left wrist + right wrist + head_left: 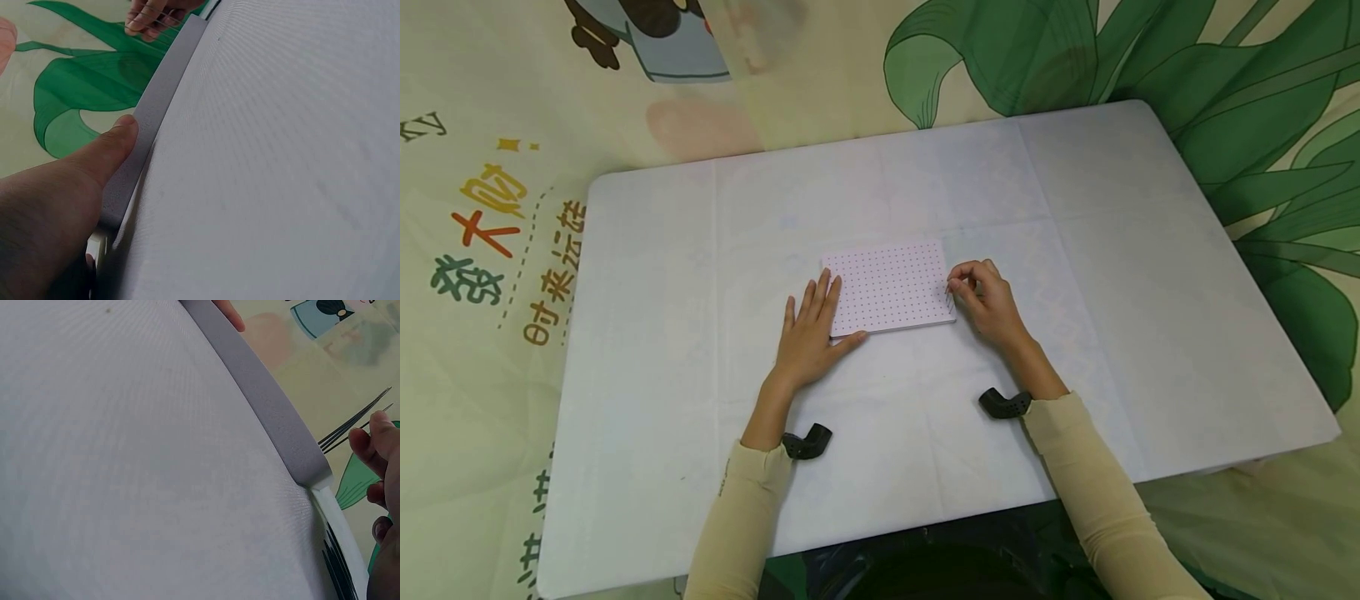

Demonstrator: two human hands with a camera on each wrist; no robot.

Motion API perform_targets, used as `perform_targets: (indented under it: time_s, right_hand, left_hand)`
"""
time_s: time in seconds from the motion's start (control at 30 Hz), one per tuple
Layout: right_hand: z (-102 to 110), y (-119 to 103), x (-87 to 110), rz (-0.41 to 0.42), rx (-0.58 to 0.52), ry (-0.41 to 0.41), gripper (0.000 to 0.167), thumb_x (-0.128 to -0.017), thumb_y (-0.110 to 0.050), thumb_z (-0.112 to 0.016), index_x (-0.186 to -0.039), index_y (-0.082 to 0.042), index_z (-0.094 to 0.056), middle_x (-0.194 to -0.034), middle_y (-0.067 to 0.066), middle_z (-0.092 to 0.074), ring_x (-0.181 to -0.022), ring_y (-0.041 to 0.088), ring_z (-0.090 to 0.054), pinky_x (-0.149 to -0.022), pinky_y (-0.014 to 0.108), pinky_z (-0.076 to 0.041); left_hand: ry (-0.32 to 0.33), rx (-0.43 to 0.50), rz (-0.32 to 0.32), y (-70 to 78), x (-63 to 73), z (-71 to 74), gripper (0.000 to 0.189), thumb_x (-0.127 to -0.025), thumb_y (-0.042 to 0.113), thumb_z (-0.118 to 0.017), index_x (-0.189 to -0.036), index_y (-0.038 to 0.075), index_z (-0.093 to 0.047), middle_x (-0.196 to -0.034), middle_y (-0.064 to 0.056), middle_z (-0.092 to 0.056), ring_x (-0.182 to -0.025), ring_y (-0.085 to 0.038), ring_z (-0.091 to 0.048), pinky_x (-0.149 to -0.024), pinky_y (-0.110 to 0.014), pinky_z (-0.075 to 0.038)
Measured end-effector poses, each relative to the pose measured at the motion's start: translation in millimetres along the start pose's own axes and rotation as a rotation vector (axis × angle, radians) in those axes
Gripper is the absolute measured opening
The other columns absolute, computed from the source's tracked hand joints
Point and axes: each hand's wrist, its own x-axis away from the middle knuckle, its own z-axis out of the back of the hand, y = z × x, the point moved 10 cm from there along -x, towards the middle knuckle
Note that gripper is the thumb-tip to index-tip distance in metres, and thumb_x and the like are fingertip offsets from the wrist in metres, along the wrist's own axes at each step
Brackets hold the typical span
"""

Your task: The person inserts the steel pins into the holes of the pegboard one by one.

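A pale board point(887, 287) with a grid of small holes lies on the table. My left hand point(811, 342) rests at its left end with straight fingers. The thumb point(119, 140) touches the board's front side. Several thin metal pins point(350, 422) stand up at the board's right edge, leaning slightly. My right hand point(988, 304) is at that edge, pinching one of these thin pins between thumb and fingertips. The pin's lower end meets the board area, but I cannot tell how deep it sits.
A white cloth covers the table point(1150, 292). Behind it hangs a printed curtain point(820, 67) with green leaves and lettering. Dark cameras point(1003, 404) are worn on both wrists. Dark thin streaks point(337, 562) show past the board's corner in the right wrist view, unclear what.
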Motion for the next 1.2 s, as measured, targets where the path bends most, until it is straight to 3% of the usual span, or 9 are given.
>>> perform_targets:
  time_s: [0.63,1.2]
  right_hand:
    - [-5.1,-1.8,2.1,0.042,0.137,-0.067,0.007,-0.089,-0.005,-0.057,-0.095,-0.002,-0.057,-0.082,0.007,-0.051,-0.076,0.018,-0.039,-0.068,0.031,-0.030]
    - [-8.4,-5.0,1.2,0.106,0.184,-0.093,0.005,-0.088,-0.004,-0.058,-0.094,-0.005,-0.057,-0.088,0.006,-0.057,-0.080,0.019,-0.042,-0.072,0.033,-0.033]
  left_hand:
    - [0.003,0.014,-0.005,2.4,2.1,2.7,0.091,-0.085,0.062,-0.048,-0.150,0.017,-0.002,-0.154,0.002,0.007,-0.140,-0.025,0.003,-0.108,-0.048,0.008]
    - [-0.003,0.017,-0.003,1.4,2.1,2.4,0.091,-0.085,0.063,-0.047,-0.150,0.018,-0.002,-0.154,0.002,0.007,-0.140,-0.025,0.003,-0.108,-0.048,0.008]
